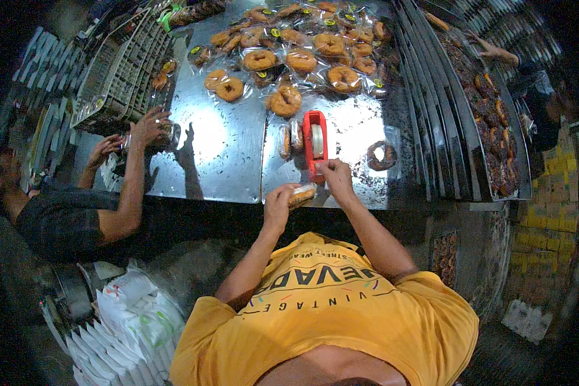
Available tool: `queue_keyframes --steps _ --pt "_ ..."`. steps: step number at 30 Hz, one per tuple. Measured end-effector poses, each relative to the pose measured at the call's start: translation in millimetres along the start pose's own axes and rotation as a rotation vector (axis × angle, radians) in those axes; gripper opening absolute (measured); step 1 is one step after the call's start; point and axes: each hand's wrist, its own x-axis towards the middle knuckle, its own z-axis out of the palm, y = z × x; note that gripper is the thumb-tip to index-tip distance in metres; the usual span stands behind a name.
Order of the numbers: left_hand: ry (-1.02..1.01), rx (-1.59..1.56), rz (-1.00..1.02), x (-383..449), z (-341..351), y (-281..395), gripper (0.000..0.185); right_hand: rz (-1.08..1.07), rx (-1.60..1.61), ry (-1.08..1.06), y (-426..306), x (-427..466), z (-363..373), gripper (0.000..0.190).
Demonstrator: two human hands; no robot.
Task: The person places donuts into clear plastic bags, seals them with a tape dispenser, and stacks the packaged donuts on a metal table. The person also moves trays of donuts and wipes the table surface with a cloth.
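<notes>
My left hand [276, 204] grips a ring doughnut in a clear plastic bag [302, 195], tilted at the front edge of the metal table. My right hand [338, 177] has its thumb and fingers at the near end of a red tape dispenser [314, 126]; whether they pinch any clear tape is too small to tell. A roll of clear tape [317, 140] sits inside the dispenser. Against its left side stand two bagged doughnuts [289, 138] on edge. To the right, a dark-coated doughnut [381, 156] lies on a clear plastic bag.
Many bagged doughnuts [301, 60] are heaped at the far side of the metal table [222, 178]. Stacked metal trays [432, 120] line the right side, the top one holding coated doughnuts [492, 116]. At left, a co-worker's hands [147, 128] work beside a plastic crate [125, 72].
</notes>
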Motion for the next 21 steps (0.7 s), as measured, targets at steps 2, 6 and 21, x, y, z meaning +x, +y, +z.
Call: queue_keyframes --steps 2,6,21 --pt "0.033 0.047 0.096 2.7 -14.2 -5.9 0.035 -0.095 -0.046 -0.068 32.4 -15.1 -0.3 0.030" --pt "0.156 0.074 0.097 4.3 -24.4 -0.6 0.036 0.010 -0.417 -0.183 47.9 -15.3 -16.8 0.023" --pt "-0.084 0.006 0.117 16.9 -14.8 26.5 0.032 -0.604 -0.313 -0.312 -32.3 -35.2 -8.7 0.047"
